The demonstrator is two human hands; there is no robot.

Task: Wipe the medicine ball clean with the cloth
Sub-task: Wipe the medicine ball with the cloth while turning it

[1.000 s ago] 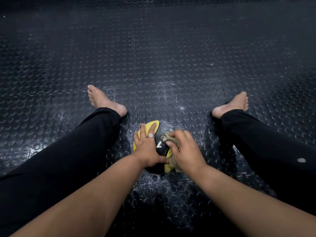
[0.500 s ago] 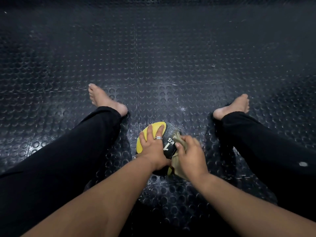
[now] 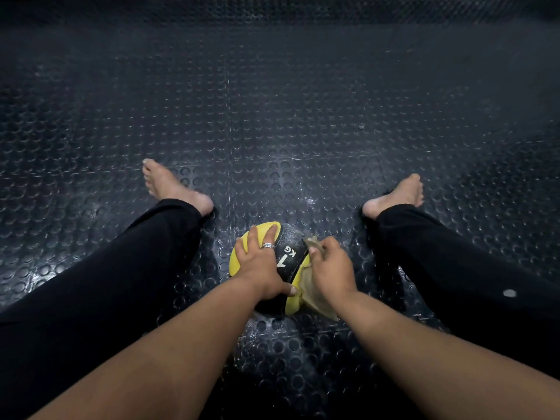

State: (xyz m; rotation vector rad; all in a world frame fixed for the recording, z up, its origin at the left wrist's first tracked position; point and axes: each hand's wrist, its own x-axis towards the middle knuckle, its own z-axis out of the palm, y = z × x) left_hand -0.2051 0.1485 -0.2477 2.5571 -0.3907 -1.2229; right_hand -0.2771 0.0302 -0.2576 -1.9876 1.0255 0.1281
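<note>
A yellow and black medicine ball (image 3: pixel 289 259), marked "KG", sits on the floor between my spread legs. My left hand (image 3: pixel 260 265), a ring on one finger, lies spread over the ball's left and top side, thumb on its near face. My right hand (image 3: pixel 328 269) grips a beige cloth (image 3: pixel 312 294) and holds it against the ball's right side. A cloth corner sticks up above my fingers and the rest hangs below my wrist. The ball's right side is hidden by that hand and the cloth.
The floor (image 3: pixel 272 116) is dark rubber with round studs and stretches far ahead. My left leg (image 3: pixel 121 268) and right leg (image 3: pixel 454 262), in black trousers with bare feet, lie on either side of the ball.
The ball has turned under my hands, showing more yellow on the left and the "KG" mark. My right hand with the cloth has slid from the ball's top to its right side.
</note>
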